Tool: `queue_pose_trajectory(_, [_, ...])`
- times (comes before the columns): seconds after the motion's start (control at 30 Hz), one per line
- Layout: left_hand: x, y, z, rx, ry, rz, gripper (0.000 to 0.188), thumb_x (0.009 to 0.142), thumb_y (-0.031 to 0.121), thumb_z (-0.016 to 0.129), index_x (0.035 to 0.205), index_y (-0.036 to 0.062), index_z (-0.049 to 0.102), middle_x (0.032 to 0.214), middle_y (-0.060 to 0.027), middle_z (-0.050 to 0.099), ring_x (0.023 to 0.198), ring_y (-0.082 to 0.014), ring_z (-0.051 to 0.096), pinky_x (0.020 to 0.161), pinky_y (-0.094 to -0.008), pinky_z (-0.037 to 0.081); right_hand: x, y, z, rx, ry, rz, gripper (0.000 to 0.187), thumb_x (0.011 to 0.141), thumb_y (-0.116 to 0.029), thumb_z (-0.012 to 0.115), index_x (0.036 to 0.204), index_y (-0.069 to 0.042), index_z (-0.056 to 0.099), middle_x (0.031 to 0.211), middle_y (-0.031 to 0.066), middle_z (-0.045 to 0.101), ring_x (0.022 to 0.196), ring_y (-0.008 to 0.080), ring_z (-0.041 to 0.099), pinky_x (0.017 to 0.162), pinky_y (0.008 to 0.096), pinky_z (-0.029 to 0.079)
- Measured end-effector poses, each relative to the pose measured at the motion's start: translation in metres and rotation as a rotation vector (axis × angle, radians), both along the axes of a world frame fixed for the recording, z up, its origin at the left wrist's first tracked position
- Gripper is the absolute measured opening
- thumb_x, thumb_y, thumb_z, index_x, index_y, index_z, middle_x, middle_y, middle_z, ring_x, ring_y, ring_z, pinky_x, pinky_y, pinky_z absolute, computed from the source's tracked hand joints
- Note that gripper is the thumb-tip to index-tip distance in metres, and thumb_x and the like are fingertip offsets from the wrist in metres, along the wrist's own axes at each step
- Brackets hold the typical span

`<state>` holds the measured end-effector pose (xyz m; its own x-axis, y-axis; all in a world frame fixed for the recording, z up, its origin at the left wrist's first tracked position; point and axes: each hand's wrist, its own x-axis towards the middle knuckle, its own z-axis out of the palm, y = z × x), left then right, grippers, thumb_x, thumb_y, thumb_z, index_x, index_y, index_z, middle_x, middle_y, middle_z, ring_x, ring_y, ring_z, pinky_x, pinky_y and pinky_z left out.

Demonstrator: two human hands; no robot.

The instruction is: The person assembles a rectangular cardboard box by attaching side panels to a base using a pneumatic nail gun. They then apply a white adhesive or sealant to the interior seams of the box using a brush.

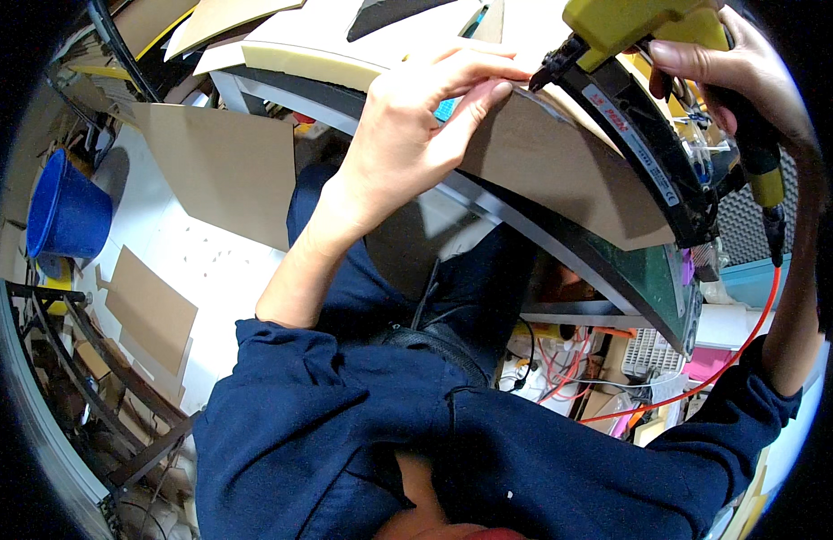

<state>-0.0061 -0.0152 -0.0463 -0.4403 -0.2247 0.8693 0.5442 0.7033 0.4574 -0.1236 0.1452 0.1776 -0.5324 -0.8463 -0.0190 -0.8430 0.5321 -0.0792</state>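
Note:
In my right hand (749, 76) is a yellow and black air nail gun (632, 25), my fingers wrapped round its grip. Its long black magazine slants down to the right, and its dark nose meets the top edge of a brown board (560, 162). My left hand (394, 144) is closed, pinching that same edge with thumb and fingertips just left of the nose. The board tilts down toward me over the table's front edge. From the gun's handle an orange-red air hose (765, 306) curves downward. What lies under my left fingers is partly hidden.
A grey-framed table (488, 211) stands before my lap, with pale sheets (299, 58) at its left. Brown panels (227, 162) lean or lie on the left by a blue bucket (70, 211). A dark metal rack (92, 333) stands lower left. Tangled cables (565, 369) lie lower right.

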Motion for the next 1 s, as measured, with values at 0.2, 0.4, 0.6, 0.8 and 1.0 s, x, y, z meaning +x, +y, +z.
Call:
queue_pose_trajectory(0.2, [0.0,-0.001,0.001,-0.006,0.014,-0.018,0.02,0.088,0.002,0.057,0.106,0.0052,0.065,0.11,-0.0091,0.064,0.097,-0.0163,0.063,0.082,-0.0276,0.053,-0.003,0.0,-0.001,0.012,-0.005,-0.003,0.053,0.083,-0.049,0.06,0.097,0.002,0.053,0.062,0.0049,0.056,0.035,0.0041,0.043,0.034,0.0148,0.038])
queue_pose_trajectory(0.4, [0.0,-0.001,-0.001,0.014,0.007,-0.026,0.021,0.088,0.002,0.057,0.106,0.0058,0.065,0.109,-0.0081,0.064,0.097,-0.015,0.062,0.082,-0.027,0.053,-0.006,0.0,-0.005,0.026,-0.001,0.004,0.052,0.084,-0.049,0.06,0.095,0.001,0.053,0.06,0.0038,0.055,0.035,0.004,0.043,0.034,0.0149,0.038])
queue_pose_trajectory(0.6, [0.003,0.0,0.0,0.018,-0.017,-0.016,0.019,0.089,0.006,0.057,0.106,0.0073,0.066,0.11,-0.0068,0.064,0.096,-0.0134,0.062,0.077,-0.0253,0.053,-0.015,0.01,-0.007,0.008,0.021,-0.006,0.05,0.084,-0.048,0.06,0.093,0.001,0.054,0.058,0.0027,0.054,0.035,0.0039,0.043,0.034,0.015,0.038])
queue_pose_trajectory(0.8, [-0.008,0.003,-0.002,0.025,0.008,-0.012,0.018,0.091,0.01,0.055,0.104,0.0091,0.066,0.111,-0.008,0.064,0.098,-0.0148,0.062,0.071,-0.0253,0.054,-0.032,0.074,0.018,-0.053,0.092,-0.177,0.049,0.084,-0.048,0.06,0.091,0.0,0.054,0.056,0.0016,0.053,0.035,0.0038,0.043,0.034,0.0151,0.037])
queue_pose_trajectory(1.0, [-0.02,-0.024,-0.008,0.183,0.035,0.07,0.021,0.093,0.01,0.05,0.107,0.0103,0.066,0.104,-0.0053,0.067,0.098,-0.0128,0.062,0.085,-0.0262,0.05,-0.037,0.156,0.033,-0.12,-0.013,-0.289,0.04,0.087,-0.044,0.059,0.077,-0.005,0.055,0.046,-0.0043,0.042,0.037,0.0033,0.039,0.039,0.0173,0.032])
